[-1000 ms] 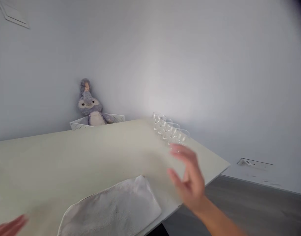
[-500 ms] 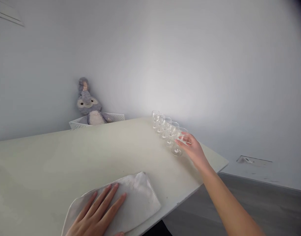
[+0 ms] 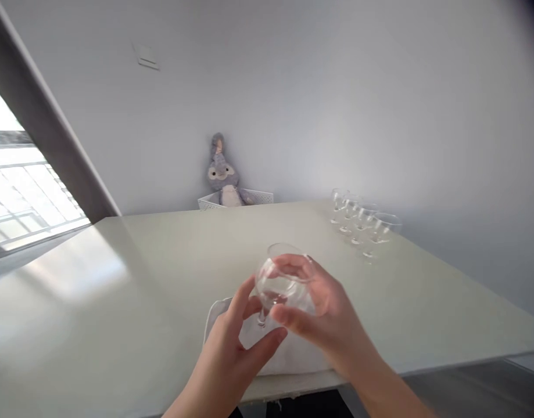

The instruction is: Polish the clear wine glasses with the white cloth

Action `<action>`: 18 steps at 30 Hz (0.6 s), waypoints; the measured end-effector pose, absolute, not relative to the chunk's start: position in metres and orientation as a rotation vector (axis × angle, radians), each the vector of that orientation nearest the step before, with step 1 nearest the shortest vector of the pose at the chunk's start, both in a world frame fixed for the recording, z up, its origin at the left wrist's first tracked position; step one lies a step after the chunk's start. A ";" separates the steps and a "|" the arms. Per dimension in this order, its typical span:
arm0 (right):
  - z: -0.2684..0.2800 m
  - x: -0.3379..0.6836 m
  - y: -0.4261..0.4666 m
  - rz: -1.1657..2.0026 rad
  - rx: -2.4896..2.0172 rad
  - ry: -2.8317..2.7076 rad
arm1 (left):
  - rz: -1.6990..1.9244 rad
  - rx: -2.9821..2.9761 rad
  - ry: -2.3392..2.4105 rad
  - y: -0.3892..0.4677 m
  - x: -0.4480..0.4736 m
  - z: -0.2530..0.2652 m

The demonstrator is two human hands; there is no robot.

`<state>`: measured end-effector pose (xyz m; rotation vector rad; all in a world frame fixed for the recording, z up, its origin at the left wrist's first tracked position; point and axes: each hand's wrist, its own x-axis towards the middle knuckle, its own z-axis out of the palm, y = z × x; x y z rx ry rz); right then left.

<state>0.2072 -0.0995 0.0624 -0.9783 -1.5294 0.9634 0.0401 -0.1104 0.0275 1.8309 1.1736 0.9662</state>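
Observation:
A clear stemmed glass (image 3: 267, 277) is tilted over the front of the table, its rim up and to the right. My right hand (image 3: 330, 313) is closed around the bowl, fingers on the far side and thumb on the near side. My left hand (image 3: 232, 348) is beside the stem, thumb and forefinger apart around its lower end; whether a finger touches the glass I cannot tell. Under both hands lies a folded white cloth (image 3: 297, 357) on the pale table (image 3: 171, 325), partly hidden by them.
Several similar glasses (image 3: 369, 235) stand upright in a row at the table's right side. A grey plush rabbit (image 3: 223, 177) sits in a white perforated basket (image 3: 264, 198) beyond the far edge. A bright window (image 3: 27, 186) is at the left.
My right hand has taken the nearest glass from the row and brought it over the cloth. My left hand has lifted off the cloth towards the stem. The view has turned left.

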 end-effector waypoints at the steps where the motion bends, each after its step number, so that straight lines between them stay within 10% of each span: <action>1: 0.064 0.195 -0.100 0.989 -0.957 -1.555 | 1.017 1.780 1.169 -0.111 0.036 0.029; 18: -0.005 0.222 -0.070 0.911 -1.217 -1.681 | 1.890 1.134 1.778 -0.044 -0.227 -0.018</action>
